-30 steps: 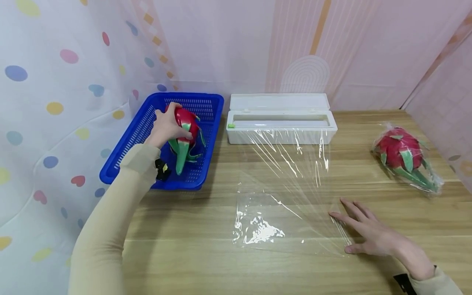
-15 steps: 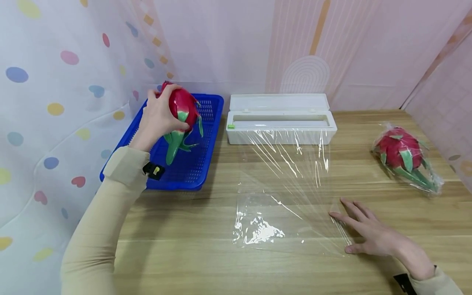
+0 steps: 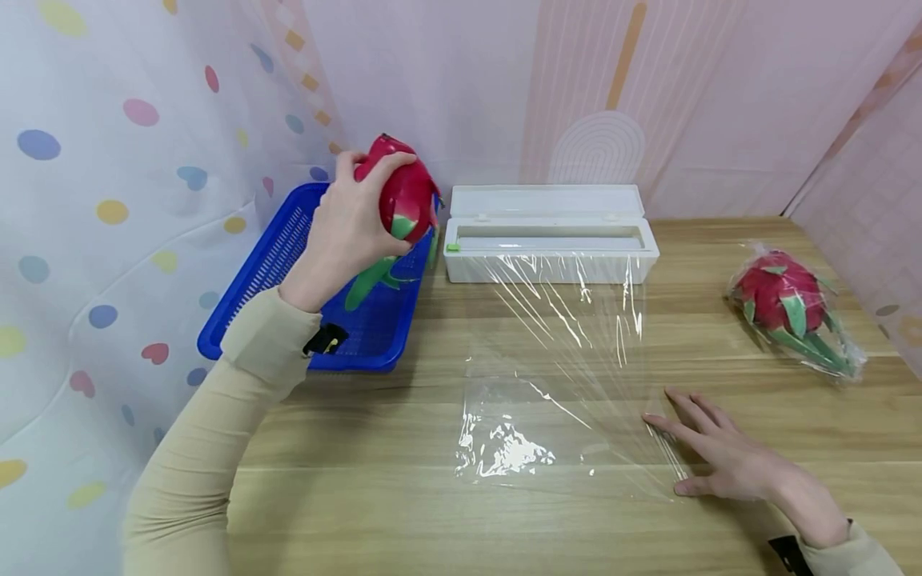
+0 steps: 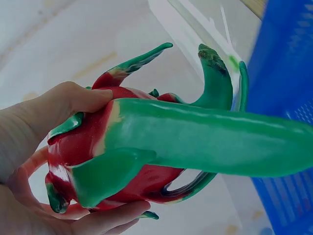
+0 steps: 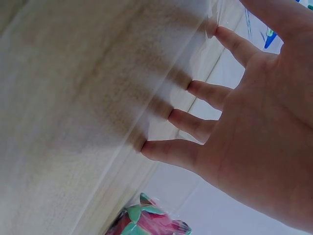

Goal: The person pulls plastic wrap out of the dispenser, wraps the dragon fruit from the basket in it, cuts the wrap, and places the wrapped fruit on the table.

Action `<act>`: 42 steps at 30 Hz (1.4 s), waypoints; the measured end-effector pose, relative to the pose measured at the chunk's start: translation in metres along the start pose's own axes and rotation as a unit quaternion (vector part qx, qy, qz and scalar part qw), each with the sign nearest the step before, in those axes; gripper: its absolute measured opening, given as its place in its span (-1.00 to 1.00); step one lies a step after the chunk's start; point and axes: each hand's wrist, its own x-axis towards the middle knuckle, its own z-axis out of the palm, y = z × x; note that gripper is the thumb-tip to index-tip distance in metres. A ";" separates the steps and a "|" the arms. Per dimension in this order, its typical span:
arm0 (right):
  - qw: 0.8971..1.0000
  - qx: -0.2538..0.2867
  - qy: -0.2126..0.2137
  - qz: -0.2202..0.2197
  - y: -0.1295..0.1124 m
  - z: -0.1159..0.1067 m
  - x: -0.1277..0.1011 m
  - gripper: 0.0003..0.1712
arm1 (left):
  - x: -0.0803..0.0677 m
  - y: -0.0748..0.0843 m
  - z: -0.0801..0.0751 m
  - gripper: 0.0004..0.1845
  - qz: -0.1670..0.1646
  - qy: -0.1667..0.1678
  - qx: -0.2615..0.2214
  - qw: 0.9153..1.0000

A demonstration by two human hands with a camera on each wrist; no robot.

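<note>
My left hand (image 3: 353, 220) grips a red dragon fruit (image 3: 409, 192) with green scales, raised over the right part of the blue basket (image 3: 216, 340). In the left wrist view, thumb and fingers wrap round the fruit's red body (image 4: 78, 139), and a long green scale (image 4: 210, 137) points away from the palm. My right hand (image 3: 727, 456) lies with spread fingers at the right edge of a sheet of cling film (image 3: 547, 384). Its fingertips (image 5: 146, 147) press down on the table in the right wrist view. The film runs forward from a white dispenser box (image 3: 551, 268) with its lid raised.
A second dragon fruit (image 3: 781, 296), wrapped in film, lies on the wooden table (image 3: 432, 528) at the right. A small green slider (image 3: 453, 247) sits on the dispenser's left end. Patterned curtains (image 3: 461, 88) hang behind and at the sides.
My left hand has lifted the dragon fruit out of the basket, up and then to the right. My right hand and the film have stayed in place.
</note>
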 end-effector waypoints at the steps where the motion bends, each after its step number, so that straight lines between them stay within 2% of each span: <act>1: 1.000 0.000 0.000 -0.001 0.000 0.000 0.000 -0.05 | 0.000 0.004 0.001 -0.02 0.008 0.001 0.001 1.000; 11: 1.000 0.002 0.000 -0.002 0.002 0.000 0.000 -0.05 | -0.006 0.040 0.015 -0.01 0.087 -0.017 0.010 0.996; 15: 1.000 0.006 -0.003 0.000 0.003 -0.001 0.000 -0.05 | -0.009 0.053 0.023 -0.04 0.120 -0.032 0.006 0.992; 19: 1.000 0.006 -0.004 0.000 0.003 -0.001 0.001 -0.05 | -0.012 0.065 0.033 -0.04 0.139 -0.059 -0.005 0.989; 25: 1.000 0.004 -0.005 -0.001 0.003 -0.001 0.001 -0.04 | -0.014 0.075 0.052 -0.06 0.184 -0.080 -0.012 0.980; 30: 1.000 0.002 -0.005 -0.003 0.003 -0.002 0.002 -0.03 | -0.016 0.085 0.068 -0.12 0.240 -0.095 -0.011 0.966; 37: 1.000 -0.002 -0.007 0.000 0.002 -0.002 0.002 -0.04 | -0.021 0.101 0.092 -0.12 0.294 -0.166 0.002 0.941; 42: 1.000 -0.003 -0.011 0.006 0.002 -0.002 0.003 -0.03 | -0.026 0.106 0.108 -0.11 0.327 -0.199 0.029 0.923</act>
